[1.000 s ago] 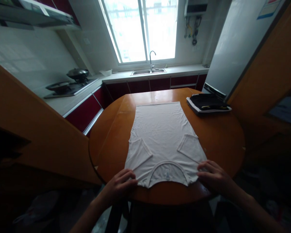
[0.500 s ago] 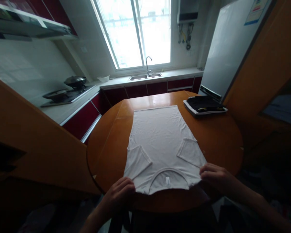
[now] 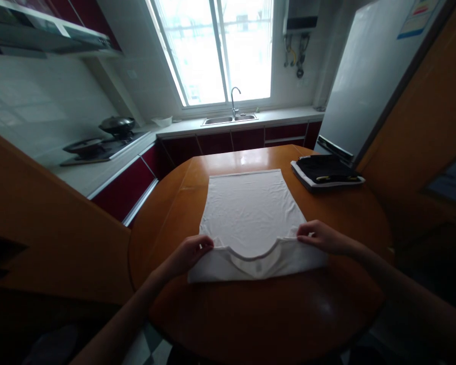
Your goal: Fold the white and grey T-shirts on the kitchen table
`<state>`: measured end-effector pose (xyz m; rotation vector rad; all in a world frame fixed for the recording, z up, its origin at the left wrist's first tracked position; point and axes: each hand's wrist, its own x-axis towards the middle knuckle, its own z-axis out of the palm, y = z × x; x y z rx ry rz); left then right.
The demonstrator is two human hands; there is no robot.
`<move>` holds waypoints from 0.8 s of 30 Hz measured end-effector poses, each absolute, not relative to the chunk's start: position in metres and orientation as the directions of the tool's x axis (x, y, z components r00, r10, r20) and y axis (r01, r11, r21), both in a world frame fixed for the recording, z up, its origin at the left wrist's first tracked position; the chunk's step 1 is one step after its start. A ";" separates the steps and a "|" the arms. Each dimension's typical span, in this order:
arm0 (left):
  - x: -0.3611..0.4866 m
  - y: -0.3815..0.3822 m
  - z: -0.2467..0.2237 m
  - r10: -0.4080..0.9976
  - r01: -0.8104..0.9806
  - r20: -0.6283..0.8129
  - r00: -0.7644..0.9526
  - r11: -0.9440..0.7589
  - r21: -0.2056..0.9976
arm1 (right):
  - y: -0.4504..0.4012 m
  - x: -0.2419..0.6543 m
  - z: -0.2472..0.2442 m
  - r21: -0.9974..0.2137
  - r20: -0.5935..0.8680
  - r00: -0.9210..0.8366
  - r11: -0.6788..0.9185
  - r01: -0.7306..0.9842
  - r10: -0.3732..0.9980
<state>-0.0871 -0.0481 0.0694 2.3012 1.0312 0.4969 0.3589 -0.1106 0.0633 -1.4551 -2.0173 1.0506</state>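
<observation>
A white T-shirt (image 3: 249, 208) lies on the brown wooden table (image 3: 167, 203), its hem toward the window. Its collar end is lifted and turned over away from me, so the neckline curves across the shirt's middle. My left hand (image 3: 194, 251) pinches the shoulder edge on the left, fingers closed on the cloth. On the other side, my right hand (image 3: 314, 235) grips the right shoulder edge the same way. The sleeves are mostly hidden under the raised fold.
A stack of folded dark and white clothes (image 3: 323, 170) sits at the table's right rear, near the refrigerator (image 3: 359, 76). Behind the table runs a counter with a sink (image 3: 220, 120). Pans (image 3: 117, 125) stand on the stove at left.
Both hands have moved forward, away from me, carrying the shirt's collar end up and over toward the hem. The neckline left the near table edge.
</observation>
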 end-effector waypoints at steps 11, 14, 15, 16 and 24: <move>-0.111 -0.040 0.045 0.898 0.660 0.009 0.441 -0.331 0.675 | -0.103 0.367 0.036 -0.529 -0.120 -0.006 -0.059 0.847 0.993; -0.119 -0.049 0.050 0.921 0.706 -0.020 0.389 -0.284 0.649 | -0.114 0.370 0.040 -0.491 -0.152 0.072 -0.139 0.860 0.986; -0.120 -0.050 0.050 0.923 0.717 -0.036 0.383 -0.272 0.642 | -0.116 0.370 0.040 -0.492 -0.174 0.079 -0.156 0.856 0.982; -0.121 -0.051 0.051 0.922 0.725 -0.055 0.383 -0.263 0.636 | -0.117 0.370 0.040 -0.496 -0.198 0.080 -0.170 0.852 0.977; -0.113 -0.049 0.048 0.897 0.774 -0.185 0.402 -0.225 0.592 | -0.118 0.367 0.036 -0.540 -0.246 -0.007 -0.131 0.831 0.969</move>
